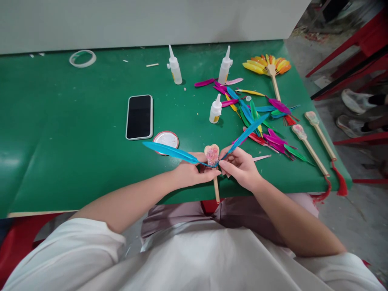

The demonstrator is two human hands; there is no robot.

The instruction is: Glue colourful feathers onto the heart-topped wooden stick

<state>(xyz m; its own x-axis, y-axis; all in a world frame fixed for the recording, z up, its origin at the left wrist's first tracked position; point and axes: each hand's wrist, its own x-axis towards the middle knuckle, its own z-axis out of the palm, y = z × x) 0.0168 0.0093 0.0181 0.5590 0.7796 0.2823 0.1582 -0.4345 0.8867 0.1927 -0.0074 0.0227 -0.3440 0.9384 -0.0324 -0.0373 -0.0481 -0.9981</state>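
A wooden fan handle point(211, 153) with a heart-shaped, pink-smeared head is between my hands at the table's front edge. My left hand point(194, 167) is closed round it below the head, thumb across the front. One blue feather point(171, 151) points left over this hand, its quill on the base of the head. My right hand point(241, 166) pinches the quill end of a second blue feather point(250, 131), which slants up to the right. Both quills meet at the base of the head; the fingertips partly hide the joint.
Loose coloured feathers point(275, 139) lie to the right, near white glue bottles point(216, 110). Two tasselled handles point(309, 149) and a yellow-orange feather fan point(274, 76) lie farther right. A phone point(139, 117), round lid point(166, 139) and tape roll point(82, 59) are to the left.
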